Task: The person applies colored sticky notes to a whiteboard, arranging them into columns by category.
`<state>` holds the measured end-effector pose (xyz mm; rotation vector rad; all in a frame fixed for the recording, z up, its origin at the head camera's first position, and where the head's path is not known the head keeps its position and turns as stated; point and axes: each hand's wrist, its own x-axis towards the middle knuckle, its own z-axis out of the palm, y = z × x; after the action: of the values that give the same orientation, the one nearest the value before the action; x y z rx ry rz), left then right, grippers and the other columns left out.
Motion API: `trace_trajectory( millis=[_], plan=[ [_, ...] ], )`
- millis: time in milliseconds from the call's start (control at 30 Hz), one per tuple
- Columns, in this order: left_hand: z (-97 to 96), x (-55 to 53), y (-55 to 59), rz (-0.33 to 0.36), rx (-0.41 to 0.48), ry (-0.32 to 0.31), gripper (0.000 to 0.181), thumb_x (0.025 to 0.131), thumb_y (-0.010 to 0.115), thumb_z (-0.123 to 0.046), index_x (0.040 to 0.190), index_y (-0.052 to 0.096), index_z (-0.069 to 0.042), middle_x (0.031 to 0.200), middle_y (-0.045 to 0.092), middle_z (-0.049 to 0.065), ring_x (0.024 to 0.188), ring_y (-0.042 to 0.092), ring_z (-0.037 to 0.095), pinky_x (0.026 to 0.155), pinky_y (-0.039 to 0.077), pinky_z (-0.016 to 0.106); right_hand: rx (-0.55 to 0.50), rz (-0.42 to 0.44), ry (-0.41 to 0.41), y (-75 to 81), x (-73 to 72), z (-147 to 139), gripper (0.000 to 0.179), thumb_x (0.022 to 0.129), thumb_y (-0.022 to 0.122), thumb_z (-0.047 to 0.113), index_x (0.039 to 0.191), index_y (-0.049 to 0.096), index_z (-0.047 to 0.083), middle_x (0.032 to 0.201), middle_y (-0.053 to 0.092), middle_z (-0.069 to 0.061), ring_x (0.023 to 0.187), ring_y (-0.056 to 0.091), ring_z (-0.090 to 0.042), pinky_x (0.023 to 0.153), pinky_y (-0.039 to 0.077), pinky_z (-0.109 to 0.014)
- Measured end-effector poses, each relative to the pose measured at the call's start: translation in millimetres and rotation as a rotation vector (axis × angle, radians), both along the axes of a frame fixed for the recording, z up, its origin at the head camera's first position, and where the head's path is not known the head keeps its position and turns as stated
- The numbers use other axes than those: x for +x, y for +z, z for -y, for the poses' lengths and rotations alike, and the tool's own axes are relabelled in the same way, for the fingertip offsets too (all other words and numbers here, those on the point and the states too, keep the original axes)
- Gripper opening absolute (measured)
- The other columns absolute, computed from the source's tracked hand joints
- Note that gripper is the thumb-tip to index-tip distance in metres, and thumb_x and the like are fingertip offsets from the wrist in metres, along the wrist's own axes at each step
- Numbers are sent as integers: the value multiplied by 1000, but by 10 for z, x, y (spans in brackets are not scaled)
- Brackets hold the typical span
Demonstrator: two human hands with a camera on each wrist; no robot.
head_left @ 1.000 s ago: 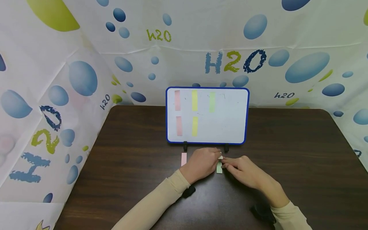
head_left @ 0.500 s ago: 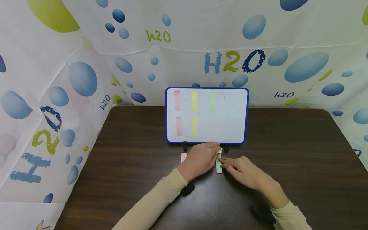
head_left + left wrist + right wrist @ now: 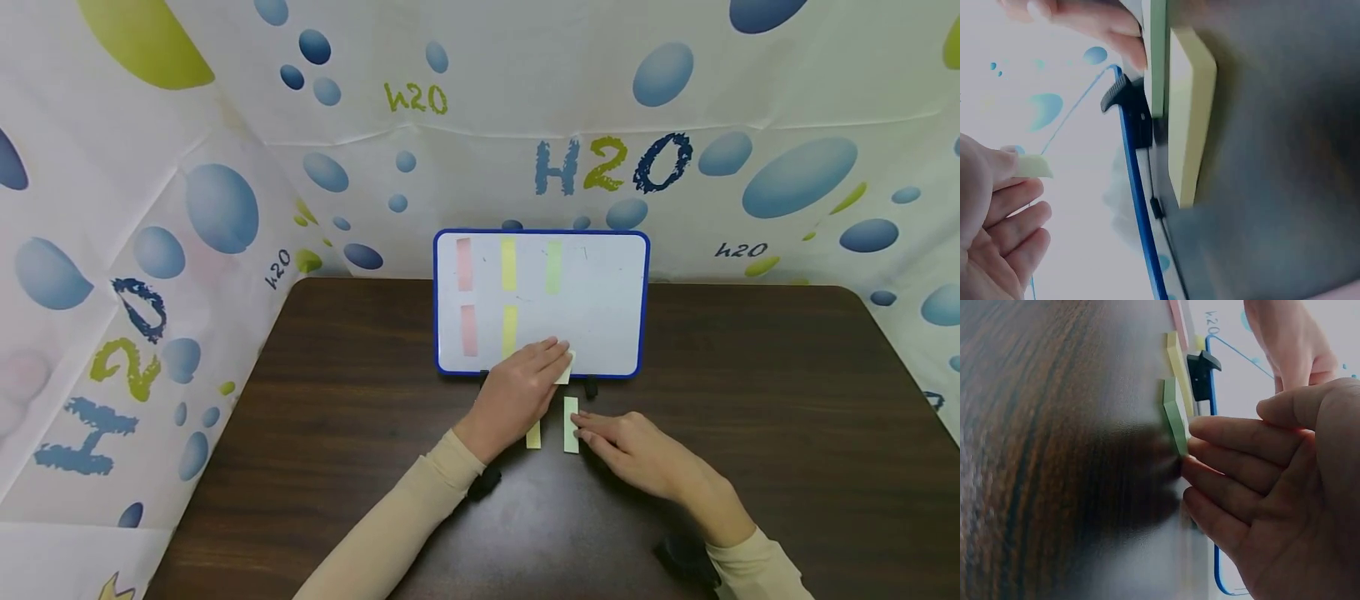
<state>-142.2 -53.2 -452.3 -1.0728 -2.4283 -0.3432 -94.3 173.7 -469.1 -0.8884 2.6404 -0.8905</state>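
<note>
My left hand [image 3: 517, 396] is at the lower edge of the whiteboard [image 3: 600, 325], palm side hidden in the head view. Between its thumb and finger it pinches a pale green sticky note [image 3: 1034, 165], its end curling in the left wrist view. A pad of green sticky notes [image 3: 571, 429] lies on the table below the board. My right hand [image 3: 641, 454] holds its fingers nearly straight, fingertips touching that pad's right side. Left of it, a yellow sticky-note pad [image 3: 533, 436] is partly covered by my left hand. A pink pad [image 3: 1177, 319] lies beyond the yellow one.
On the board are two pink strips [image 3: 464, 264], two yellow strips [image 3: 508, 264] and one green strip [image 3: 553, 267]. Black clip feet [image 3: 591, 387] hold up the board's lower edge. A patterned curtain [image 3: 480, 167] hangs behind the dark wooden table [image 3: 750, 400].
My left hand has peeled the green note upward off the pad and carried it to the board's lower edge. The yellow pad has come into view. My right hand stays at the green pad.
</note>
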Motion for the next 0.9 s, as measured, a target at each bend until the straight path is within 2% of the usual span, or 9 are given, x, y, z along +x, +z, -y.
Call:
trace_trajectory(
  millis=[133, 400, 567, 767, 900],
  plan=[
    [19, -55, -9, 5, 14, 33, 37, 92, 73, -7, 129, 71, -6, 135, 69, 6, 129, 64, 19, 110, 50, 28, 5, 4, -2, -8, -4, 1, 39, 107, 51, 21, 139, 61, 1, 140, 64, -10, 128, 62, -23, 103, 55, -49],
    [26, -125, 26, 20, 32, 53, 38, 92, 73, -6, 130, 70, -5, 136, 69, 7, 130, 63, 20, 112, 50, 30, -14, -6, -2, -4, -9, -4, 38, 107, 53, 21, 137, 63, 1, 137, 66, -10, 127, 63, -22, 102, 56, -49],
    [13, -194, 42, 10, 39, 80, 39, 91, 74, -7, 130, 69, -5, 136, 69, 8, 130, 63, 21, 112, 49, 31, -10, 10, -10, -3, -13, -6, 38, 106, 54, 21, 138, 62, 1, 138, 65, -10, 128, 62, -22, 103, 56, -49],
    [-2, -291, 60, -24, 103, 112, 35, 94, 71, -6, 129, 70, -4, 135, 69, 9, 129, 64, 22, 112, 50, 32, -12, 22, -15, 1, -9, -6, 39, 107, 53, 22, 138, 62, 1, 139, 64, -10, 129, 61, -23, 104, 55, -50],
    [-10, -337, 70, -28, 116, 135, 35, 95, 70, -6, 130, 69, -3, 135, 69, 10, 130, 63, 22, 112, 50, 33, -10, 16, -14, 8, -12, -1, 39, 107, 52, 24, 138, 62, 1, 139, 65, -10, 130, 60, -23, 104, 55, -49]
  ],
)
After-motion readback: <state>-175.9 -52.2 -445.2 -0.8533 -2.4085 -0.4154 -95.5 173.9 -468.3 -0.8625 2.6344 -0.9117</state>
